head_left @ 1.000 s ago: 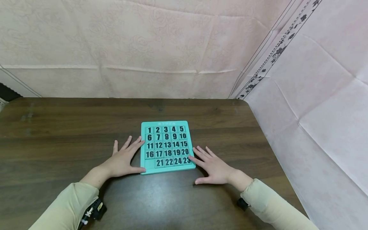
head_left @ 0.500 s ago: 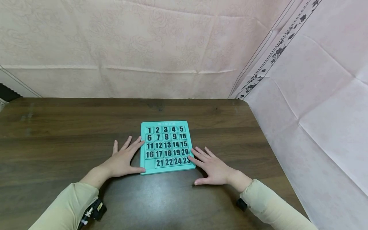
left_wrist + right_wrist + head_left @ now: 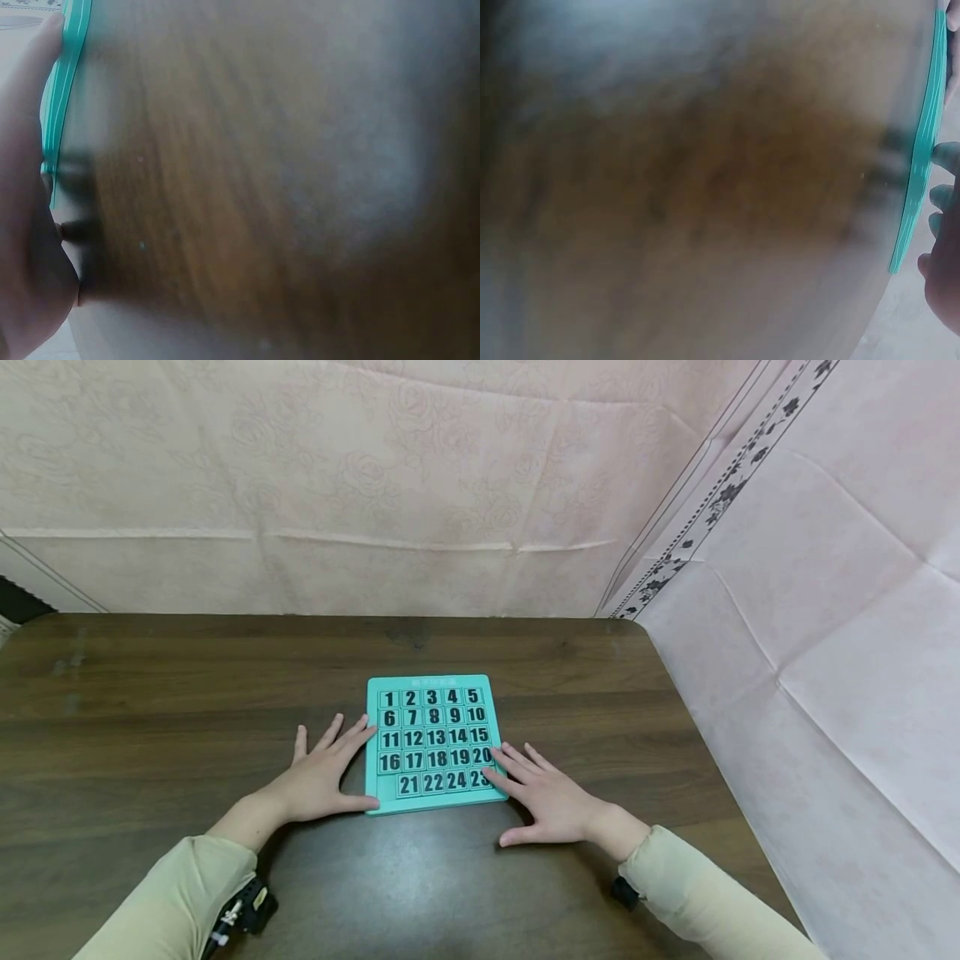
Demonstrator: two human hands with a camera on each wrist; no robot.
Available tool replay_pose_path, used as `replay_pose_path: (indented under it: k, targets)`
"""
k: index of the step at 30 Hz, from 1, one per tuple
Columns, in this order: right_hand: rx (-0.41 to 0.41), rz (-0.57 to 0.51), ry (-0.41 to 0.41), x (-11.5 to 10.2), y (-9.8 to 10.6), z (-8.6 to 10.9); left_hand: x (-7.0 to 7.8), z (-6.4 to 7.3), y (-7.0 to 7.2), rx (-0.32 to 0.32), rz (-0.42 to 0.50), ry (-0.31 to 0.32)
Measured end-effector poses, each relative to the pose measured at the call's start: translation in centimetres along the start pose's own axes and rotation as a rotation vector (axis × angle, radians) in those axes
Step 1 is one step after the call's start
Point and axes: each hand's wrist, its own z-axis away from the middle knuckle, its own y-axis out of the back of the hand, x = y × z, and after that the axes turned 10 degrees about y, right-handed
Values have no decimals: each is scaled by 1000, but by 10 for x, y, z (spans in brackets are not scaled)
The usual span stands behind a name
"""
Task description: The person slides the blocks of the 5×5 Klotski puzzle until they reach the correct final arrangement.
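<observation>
A turquoise number slide puzzle (image 3: 437, 687) lies flat on the wooden table, its tiles showing black numbers in rows. In the bottom row, tiles 21, 22, 24 and 23 have a gap to the left of 21. My left hand (image 3: 311, 785) is spread at the puzzle's left side, fingertips on the edge and thumb at the lower left corner. With straight fingers, my right hand (image 3: 555, 802) touches the right end of the bottom row, a fingertip on tile 23 (image 3: 478, 779). In the right wrist view the puzzle's edge (image 3: 922, 150) shows beside the fingers.
The brown wooden table (image 3: 187, 685) reaches back to a pale floral cloth (image 3: 375, 485). Another pale cloth (image 3: 847, 610) hangs on the right. A black wrist device (image 3: 255, 906) sits at the left sleeve.
My right hand has moved a little to the left, and the bottom-row tiles have slid partway left with it. The left hand has stayed in place.
</observation>
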Motion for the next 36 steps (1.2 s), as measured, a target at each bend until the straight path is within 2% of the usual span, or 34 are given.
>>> replay_pose_path:
  k: [1,6,9,16,24,36]
  targets:
    - [9,-31,-5,4,-5,-1,0,0,0,0,-1,0]
    - [-2,-78,25,1,-3,-11,-1,0,0,-1,-1,3]
    - [-20,-58,23,1,-5,-15,-1,0,0,0,-2,3]
    - [-30,-8,77,0,-8,-25,-1,0,0,-3,3,1]
    - [-28,73,92,6,-15,-25,-1,0,1,-10,7,4]
    - [-35,96,62,5,-15,-24,-1,1,0,24,13,-20]
